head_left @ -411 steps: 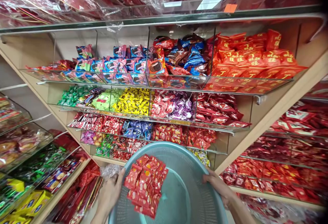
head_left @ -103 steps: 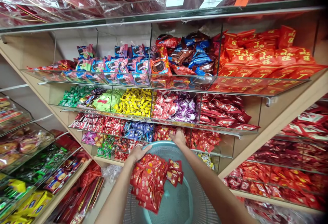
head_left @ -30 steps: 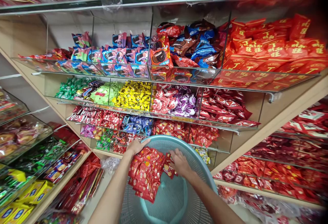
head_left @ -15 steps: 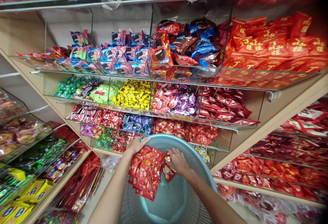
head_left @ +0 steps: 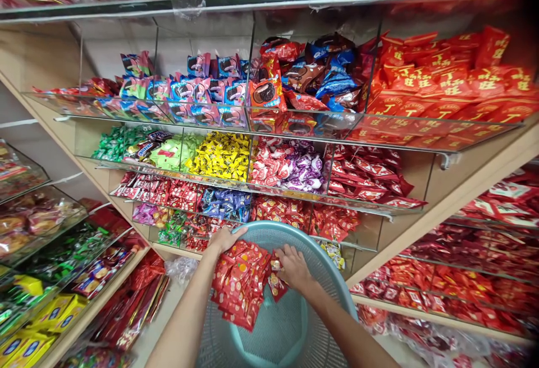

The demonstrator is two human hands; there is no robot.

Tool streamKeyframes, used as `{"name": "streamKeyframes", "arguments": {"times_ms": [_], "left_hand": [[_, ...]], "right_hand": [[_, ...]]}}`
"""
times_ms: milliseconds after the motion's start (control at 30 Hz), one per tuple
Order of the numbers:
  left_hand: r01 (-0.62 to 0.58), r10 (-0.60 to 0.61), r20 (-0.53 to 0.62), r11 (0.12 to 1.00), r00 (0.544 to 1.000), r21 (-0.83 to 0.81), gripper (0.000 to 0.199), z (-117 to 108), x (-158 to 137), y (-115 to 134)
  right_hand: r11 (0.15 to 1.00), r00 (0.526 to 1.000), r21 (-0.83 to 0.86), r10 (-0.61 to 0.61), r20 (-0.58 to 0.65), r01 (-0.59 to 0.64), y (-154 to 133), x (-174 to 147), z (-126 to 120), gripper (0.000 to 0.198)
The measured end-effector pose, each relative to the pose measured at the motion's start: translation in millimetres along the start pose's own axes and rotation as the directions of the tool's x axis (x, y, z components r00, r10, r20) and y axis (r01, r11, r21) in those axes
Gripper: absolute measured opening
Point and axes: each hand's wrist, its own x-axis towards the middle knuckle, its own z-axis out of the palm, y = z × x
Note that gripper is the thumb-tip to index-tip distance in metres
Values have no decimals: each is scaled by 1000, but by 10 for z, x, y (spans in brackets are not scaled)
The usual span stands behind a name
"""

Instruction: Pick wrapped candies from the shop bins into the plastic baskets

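A light blue-green plastic basket with mesh sides stands low in front of the shelves. My left hand is closed on its rim at the left, the thumb lying along the edge. Inside the basket, a pile of red printed snack packets lies against the left side. My right hand reaches in with fingers bent over a few small red packets beside that pile. The fingertips are partly hidden, but these packets appear gripped under them.
Ahead rise shelves with clear dividers, holding yellow-wrapped candies, purple-wrapped candies, blue-pink cookie packs and large red packets. More stocked shelves stand left and right. A crumpled clear bag lies left of the basket.
The view has shifted very slightly, so the upper shelves sit a little lower. Both hands and the packets keep almost the same place.
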Motion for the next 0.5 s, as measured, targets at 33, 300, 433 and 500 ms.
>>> {"name": "streamKeyframes", "arguments": {"times_ms": [33, 300, 433, 500], "left_hand": [[-2, 2, -2, 1000, 1000, 4, 82, 1, 1, 0], [-9, 8, 10, 1000, 1000, 5, 80, -23, -24, 23], [-2, 2, -1, 1000, 1000, 13, 81, -20, -26, 22], [-1, 1, -6, 1000, 1000, 17, 82, -13, -23, 17]], "right_hand": [[1000, 1000, -7, 4, 0, -4, 6, 0, 15, 40], [999, 999, -36, -28, 16, 29, -42, -15, 90, 50], [997, 997, -58, -57, 43, 60, -117, -34, 66, 41], [997, 998, -64, -44, 49, 47, -141, -40, 49, 40]]}}
